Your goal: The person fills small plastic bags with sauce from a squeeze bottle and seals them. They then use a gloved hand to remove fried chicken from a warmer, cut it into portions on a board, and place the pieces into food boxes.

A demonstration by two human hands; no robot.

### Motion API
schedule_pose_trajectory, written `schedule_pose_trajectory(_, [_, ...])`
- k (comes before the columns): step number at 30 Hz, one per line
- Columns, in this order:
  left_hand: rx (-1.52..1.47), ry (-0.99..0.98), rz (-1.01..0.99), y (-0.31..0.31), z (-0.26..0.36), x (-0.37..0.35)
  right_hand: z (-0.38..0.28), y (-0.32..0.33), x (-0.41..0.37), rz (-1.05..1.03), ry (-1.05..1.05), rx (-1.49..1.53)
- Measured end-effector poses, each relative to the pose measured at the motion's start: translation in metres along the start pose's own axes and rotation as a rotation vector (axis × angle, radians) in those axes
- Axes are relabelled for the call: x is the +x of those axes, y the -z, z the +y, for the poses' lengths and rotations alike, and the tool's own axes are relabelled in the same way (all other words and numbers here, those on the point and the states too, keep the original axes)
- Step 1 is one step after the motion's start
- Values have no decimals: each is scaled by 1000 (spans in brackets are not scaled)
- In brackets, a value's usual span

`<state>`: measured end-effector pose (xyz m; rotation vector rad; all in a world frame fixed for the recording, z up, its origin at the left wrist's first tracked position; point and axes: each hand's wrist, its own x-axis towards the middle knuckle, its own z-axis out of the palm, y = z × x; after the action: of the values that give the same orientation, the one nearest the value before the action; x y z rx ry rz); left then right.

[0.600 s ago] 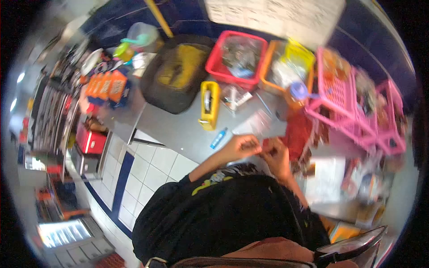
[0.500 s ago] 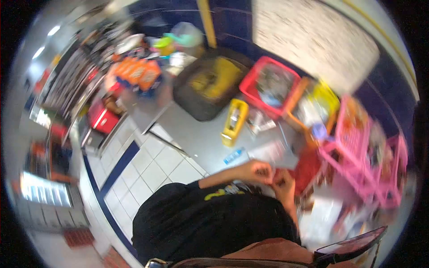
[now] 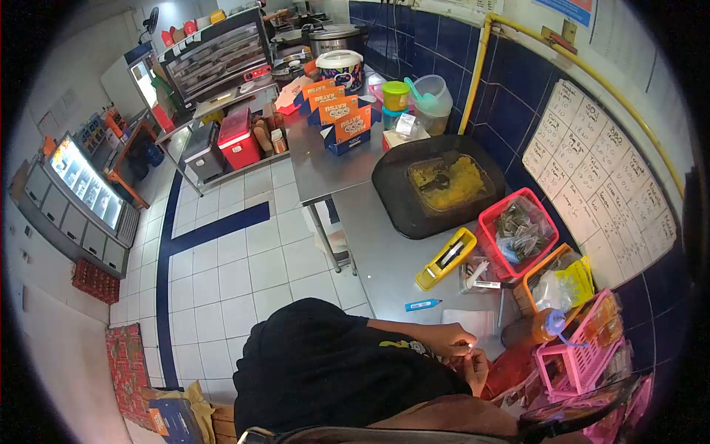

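My left hand (image 3: 450, 340) reaches across from the left, its fingertips pinched together. Just below it my right hand (image 3: 475, 368) is closed as well, and the fingertips of both hands meet. A tiny white piece (image 3: 471, 345) shows between them, too small to name. Under and beyond the hands lies a clear plastic sheet or bag (image 3: 470, 321). A blue marker (image 3: 423, 304) rests on the steel table (image 3: 381, 277) near my left forearm. Red plastic (image 3: 510, 372) is just right of my right hand.
Further back stand a yellow tape dispenser (image 3: 446, 258), a red basket (image 3: 549, 251) of packets, and a black tray (image 3: 392, 185). Right of the hands are a bottle with a lilac cap (image 3: 553, 323) and a pink basket (image 3: 592, 348). Orange boxes (image 3: 347, 127) stand at the table's far end.
My view has swung toward the room on the left and sharpened from a blur. The hands stay close together at the fingertips, and the white piece between them now shows.
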<state>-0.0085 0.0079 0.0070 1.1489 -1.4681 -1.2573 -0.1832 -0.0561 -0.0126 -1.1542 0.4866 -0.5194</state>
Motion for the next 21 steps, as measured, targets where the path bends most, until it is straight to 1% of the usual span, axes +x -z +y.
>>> schedule_pose_trajectory(3, [-13, 170, 25, -3, 8, -1, 9, 6, 2, 7, 68, -171])
schedule_pose_trajectory(6, [-33, 115, 120, -10, -1, 1, 2, -4, 2, 25, 179, -391])
schedule_pose_trajectory(9, [14, 37, 136, -12, -7, 0, 23, 11, 4, 20, 249, -474])
schedule_pose_trajectory(12, [-50, 47, 104, -9, -5, -1, 28, 4, 1, 47, 247, -342])
schedule_pose_trajectory(15, [11, 130, 35, -4, 11, -4, 22, 9, 0, 101, 228, -616])
schedule_pose_trajectory(18, [264, -180, 27, -10, -4, 1, 9, 4, 5, 443, 322, -755])
schedule_pose_trajectory(21, [391, -131, 186, -21, -23, 7, -7, -4, 6, 481, 424, -1061])
